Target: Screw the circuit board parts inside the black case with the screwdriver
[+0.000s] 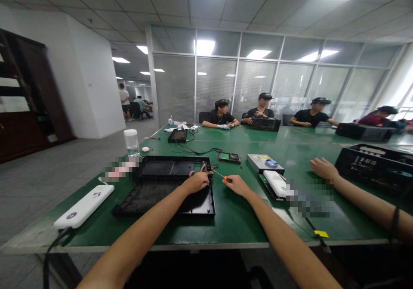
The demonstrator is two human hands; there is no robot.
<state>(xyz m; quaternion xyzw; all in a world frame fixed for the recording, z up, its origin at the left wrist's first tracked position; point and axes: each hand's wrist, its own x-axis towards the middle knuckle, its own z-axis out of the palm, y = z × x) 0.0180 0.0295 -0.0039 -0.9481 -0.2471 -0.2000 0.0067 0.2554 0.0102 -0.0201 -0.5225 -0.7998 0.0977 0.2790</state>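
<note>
My right hand [238, 186] is closed around a screwdriver [226, 178] with an orange and black handle. Its thin shaft points left toward a bundle of coloured wires [204, 168] at the case's right end. Curled fingers of my left hand [198, 182] rest over the right side of an opened black case [138, 196], just below those wires. What the left fingers grip, if anything, is hidden. The case lies flat, with a shallow tray in front and a second black section [161, 168] behind it.
A white power bank [85, 207] and a clear bottle [131, 142] stand left. Right are a circuit board [229, 157], a silver box [258, 162] and a white device [275, 183]. A neighbour's arm [351, 194] reaches in beside a black computer case [374, 168]. Other people sit opposite.
</note>
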